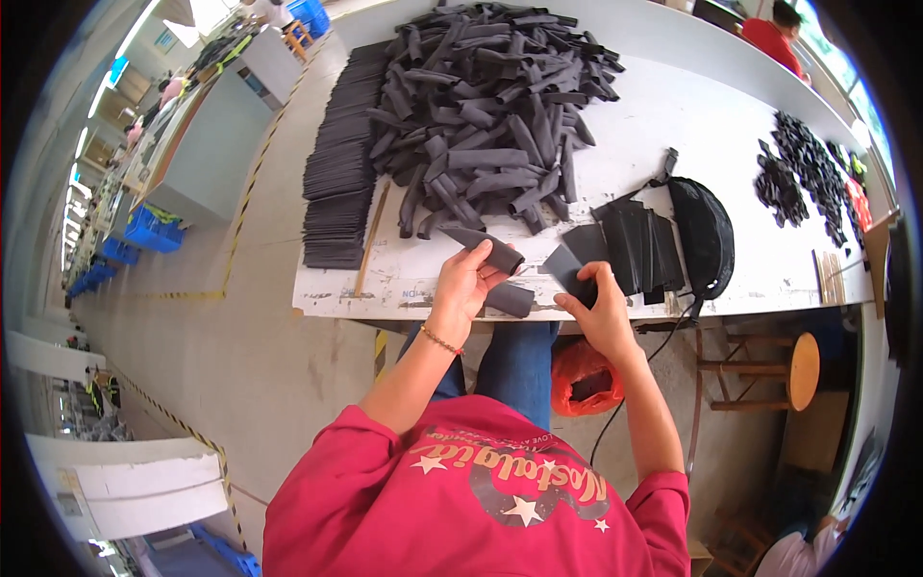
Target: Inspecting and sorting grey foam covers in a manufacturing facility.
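Observation:
Over the table's front edge, my left hand [465, 285] grips a dark grey fabric sleeve [496, 253], its open end turned toward the right. My right hand [604, 310] pinches a thin, stiff dark sheet [563, 267] just to the right of that opening, apart from it. Below and between the hands, a second grey sleeve [510, 300] lies at the table edge. Beside my right hand is a fanned stack of dark flat sheets [642, 248]. A black half-round pouch [702, 236] with a strap lies to their right.
A big heap of grey fabric sleeves [495, 96] covers the far middle of the white table [654, 115]. Left of it stands a neat row of flat grey pieces [338, 159]. Small dark pieces [812, 163] lie far right. Below are a red bag [584, 385] and a wooden stool [803, 372].

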